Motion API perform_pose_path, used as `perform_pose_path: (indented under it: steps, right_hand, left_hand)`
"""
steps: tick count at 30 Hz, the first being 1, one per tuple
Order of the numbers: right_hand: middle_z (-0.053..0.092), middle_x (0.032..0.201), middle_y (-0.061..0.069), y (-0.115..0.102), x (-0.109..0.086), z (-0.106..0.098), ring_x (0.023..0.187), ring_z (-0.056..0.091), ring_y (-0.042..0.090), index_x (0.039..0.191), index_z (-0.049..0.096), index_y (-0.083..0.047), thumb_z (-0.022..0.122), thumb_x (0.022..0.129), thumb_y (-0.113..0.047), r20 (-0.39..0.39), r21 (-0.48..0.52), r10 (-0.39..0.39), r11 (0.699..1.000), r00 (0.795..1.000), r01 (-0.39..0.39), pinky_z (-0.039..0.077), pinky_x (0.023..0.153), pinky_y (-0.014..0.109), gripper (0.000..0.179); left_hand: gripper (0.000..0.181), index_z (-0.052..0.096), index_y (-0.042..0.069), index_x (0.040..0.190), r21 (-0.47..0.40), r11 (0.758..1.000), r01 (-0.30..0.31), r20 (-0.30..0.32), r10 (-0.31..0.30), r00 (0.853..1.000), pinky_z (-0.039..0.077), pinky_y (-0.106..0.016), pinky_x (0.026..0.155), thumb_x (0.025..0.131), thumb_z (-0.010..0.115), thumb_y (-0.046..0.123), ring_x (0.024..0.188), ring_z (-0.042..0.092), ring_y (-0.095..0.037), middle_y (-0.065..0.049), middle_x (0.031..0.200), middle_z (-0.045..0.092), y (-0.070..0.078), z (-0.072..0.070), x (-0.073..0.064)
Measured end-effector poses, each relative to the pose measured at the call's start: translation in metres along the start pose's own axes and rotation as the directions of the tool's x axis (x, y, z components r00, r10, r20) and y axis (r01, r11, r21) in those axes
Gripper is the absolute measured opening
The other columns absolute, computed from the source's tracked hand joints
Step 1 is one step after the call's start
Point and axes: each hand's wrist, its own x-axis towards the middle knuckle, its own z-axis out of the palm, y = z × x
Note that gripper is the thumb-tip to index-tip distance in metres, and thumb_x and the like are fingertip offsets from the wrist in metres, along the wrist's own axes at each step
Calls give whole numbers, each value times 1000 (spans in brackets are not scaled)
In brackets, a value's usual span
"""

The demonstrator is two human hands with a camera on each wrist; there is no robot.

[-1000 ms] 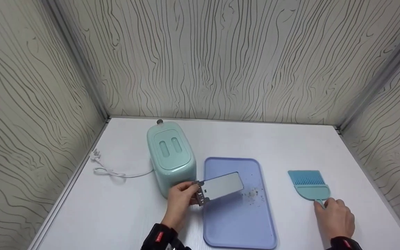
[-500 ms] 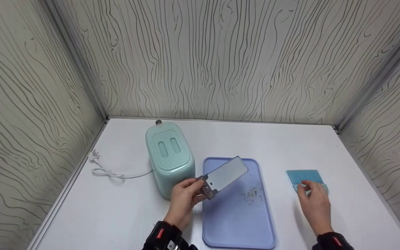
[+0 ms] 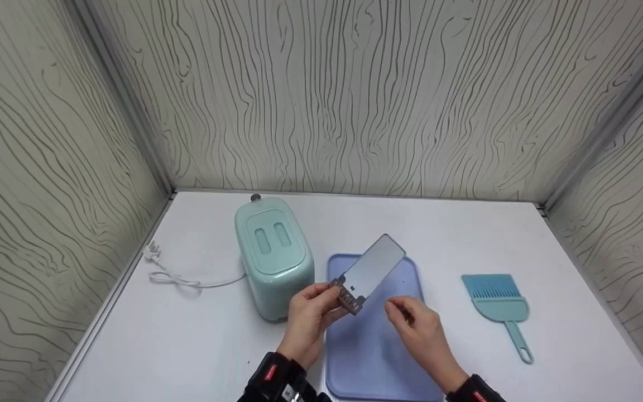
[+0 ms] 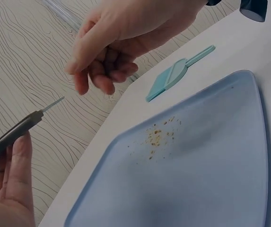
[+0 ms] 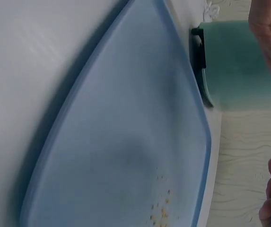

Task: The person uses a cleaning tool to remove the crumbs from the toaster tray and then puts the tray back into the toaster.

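Note:
My left hand [image 3: 307,321] pinches the dark end of a toaster crumb tray [image 3: 376,265], a flat grey plate raised at a tilt over the blue serving tray [image 3: 377,357]. In the left wrist view the crumb tray [image 4: 19,134] appears edge-on. My right hand [image 3: 422,335] hovers over the serving tray, its fingers loosely bent with nothing held, close to the right of the crumb tray. Brown crumbs [image 4: 156,138] lie on the serving tray; in the head view the right hand hides them. A mint-green toaster [image 3: 282,279] stands just left of the left hand.
A teal brush [image 3: 503,309] lies on the white table [image 3: 567,268], right of the serving tray. From the toaster's left side a white cord [image 3: 204,283] runs to a plug [image 3: 152,251]. Wood-patterned walls [image 3: 327,111] enclose the table at the back and sides.
My right hand has let go of the brush handle and moved left over the serving tray. My left hand has raised the crumb tray slightly rightward and turned its far end up and away.

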Motion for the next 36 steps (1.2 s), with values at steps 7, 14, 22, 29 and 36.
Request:
perform_pose_path:
  steps: [7,14,22,29,36]
  right_hand:
    - [66,80,-1,-19,1,11,70,53,10,101,75,-8,64,101,-36,262,153,245,945,934,-290,43,62,23,30]
    - [66,80,2,-23,5,17,78,56,18,99,73,-6,67,98,-41,300,251,419,832,857,-495,43,66,26,36]
    - [64,79,2,-24,8,20,71,51,14,96,65,-4,69,99,-29,311,468,497,662,810,-585,43,61,25,25]
    - [64,86,3,-24,13,22,73,52,14,104,60,-4,64,102,-25,266,585,560,553,785,-593,44,63,24,22]
    - [66,94,4,-23,14,23,85,61,15,118,54,4,57,106,-23,240,654,560,510,793,-558,51,71,24,30]
  left_hand:
    - [19,63,-7,104,-44,999,-9,-3,9,1000,60,-39,88,91,71,4,91,73,-23,-15,102,68,-9,11,4]
    - [17,62,-7,102,-55,998,-11,2,12,1000,60,-38,88,90,71,2,90,73,-22,-16,104,67,-14,18,5]
    - [21,62,-9,105,23,999,-29,28,28,999,61,-37,86,90,69,5,88,74,-22,-17,102,70,-19,20,3]
    - [16,69,-1,94,316,946,-72,17,70,997,56,-28,66,87,73,13,79,65,-14,-3,85,69,-21,23,1]
    - [19,67,5,84,538,837,-106,59,89,994,44,-23,56,88,76,22,67,54,-11,2,74,59,-22,24,-2]
